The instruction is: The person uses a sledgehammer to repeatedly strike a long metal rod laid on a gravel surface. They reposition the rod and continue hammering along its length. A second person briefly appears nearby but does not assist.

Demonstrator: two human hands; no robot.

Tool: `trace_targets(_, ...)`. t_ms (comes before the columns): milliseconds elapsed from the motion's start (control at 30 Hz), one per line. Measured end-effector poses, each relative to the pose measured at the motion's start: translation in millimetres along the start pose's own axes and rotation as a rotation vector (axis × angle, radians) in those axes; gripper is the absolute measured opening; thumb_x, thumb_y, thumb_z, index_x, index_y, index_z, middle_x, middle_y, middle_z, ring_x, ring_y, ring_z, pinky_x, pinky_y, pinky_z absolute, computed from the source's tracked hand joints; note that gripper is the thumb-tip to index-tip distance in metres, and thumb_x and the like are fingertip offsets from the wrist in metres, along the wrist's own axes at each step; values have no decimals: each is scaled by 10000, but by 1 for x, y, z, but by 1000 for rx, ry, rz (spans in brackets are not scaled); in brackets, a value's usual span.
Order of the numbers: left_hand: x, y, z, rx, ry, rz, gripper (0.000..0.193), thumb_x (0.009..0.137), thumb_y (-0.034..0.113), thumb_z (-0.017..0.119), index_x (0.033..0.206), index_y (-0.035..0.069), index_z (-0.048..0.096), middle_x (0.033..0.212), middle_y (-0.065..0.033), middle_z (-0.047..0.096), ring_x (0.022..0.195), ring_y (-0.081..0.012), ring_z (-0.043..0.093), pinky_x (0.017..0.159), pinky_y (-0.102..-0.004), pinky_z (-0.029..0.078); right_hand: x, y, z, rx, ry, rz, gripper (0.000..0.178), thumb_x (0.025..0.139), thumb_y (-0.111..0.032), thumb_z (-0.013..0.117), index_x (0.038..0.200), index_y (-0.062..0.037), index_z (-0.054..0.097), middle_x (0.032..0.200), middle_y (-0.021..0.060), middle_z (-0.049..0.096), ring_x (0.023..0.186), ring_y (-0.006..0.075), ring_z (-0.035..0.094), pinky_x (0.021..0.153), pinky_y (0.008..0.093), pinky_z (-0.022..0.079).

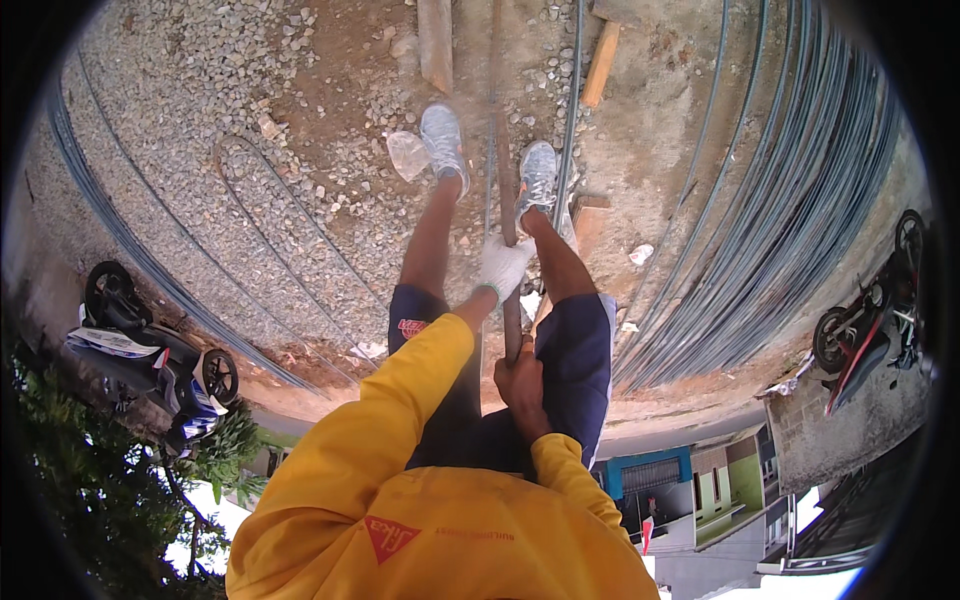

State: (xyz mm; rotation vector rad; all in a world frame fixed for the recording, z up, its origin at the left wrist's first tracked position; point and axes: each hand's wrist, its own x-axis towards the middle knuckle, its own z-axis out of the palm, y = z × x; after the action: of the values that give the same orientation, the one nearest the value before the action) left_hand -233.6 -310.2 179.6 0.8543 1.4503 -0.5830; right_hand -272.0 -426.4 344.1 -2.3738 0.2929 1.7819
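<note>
A long brown bar [512,320], a rusty pipe or a wooden pole, runs between my legs toward the ground ahead. My left hand [507,264], in a white knit glove, is wrapped around it near knee height. Closer to my body, my bare right hand [521,384] is closed around its near end. Past my feet the bar seems to continue, but its far end is hard to tell from the dirt. Thin steel rebar [572,110] lies on the ground just right of it, passing close to my right shoe [538,172].
Bundled rebar [800,220] covers the right side, with more rods [130,235] curving across gravel [230,90] at left. Wood blocks [601,64] and a timber piece [435,45] lie ahead. A plastic bag [407,155] touches my left shoe. Motorcycles [155,355] stand at both sides.
</note>
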Motion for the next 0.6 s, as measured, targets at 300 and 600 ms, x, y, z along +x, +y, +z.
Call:
trace_targets(300, 40, -69, 11, 9, 25, 128, 321, 916, 300, 786, 909, 31, 612, 741, -22, 603, 629, -129, 568, 576, -345, 469, 27, 52, 47, -63, 32, -7, 519, 915, -128, 654, 1373, 55, 492, 841, 365, 712, 827, 534, 729, 699, 598, 592)
trace_targets(600, 32, -58, 3, 11, 10, 37, 291, 913, 260, 815, 961, 17, 662, 775, -42, 655, 673, -130, 608, 619, -357, 507, 39, 63, 65, -135, -19, 34, 655, 932, -224, 639, 1496, 61, 465, 889, 350, 734, 889, 496, 761, 754, 585, 603)
